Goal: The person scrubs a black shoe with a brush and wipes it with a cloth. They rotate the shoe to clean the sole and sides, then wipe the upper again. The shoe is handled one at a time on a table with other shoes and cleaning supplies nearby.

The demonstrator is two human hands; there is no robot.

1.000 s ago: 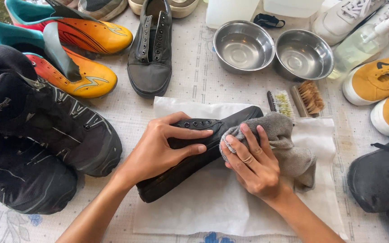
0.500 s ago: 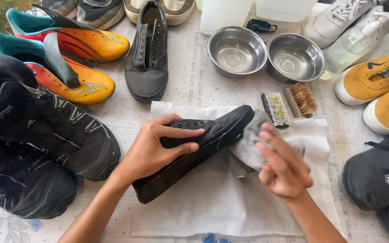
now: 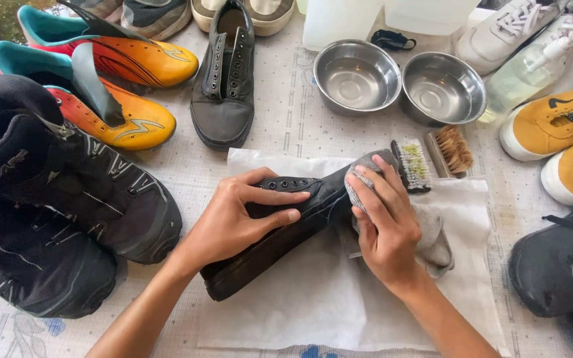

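Cloth-covered table (image 3: 286,142), crowded with shoes.
White sheet (image 3: 313,298) at six o'clock; two steel bowls (image 3: 356,74) and brushes (image 3: 432,156) at one; orange boots (image 3: 127,86) at ten; black boots (image 3: 54,199) at nine; yellow sneakers (image 3: 558,126) at three.

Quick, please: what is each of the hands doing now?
Left hand: closed, gripping the black shoe.
Right hand: closed, pressing a grey cloth on the shoe's toe.

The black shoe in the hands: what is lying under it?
Under the black shoe lies a white sheet, spread on the patterned tablecloth. The part of the sheet directly beneath the shoe and the hands is covered.
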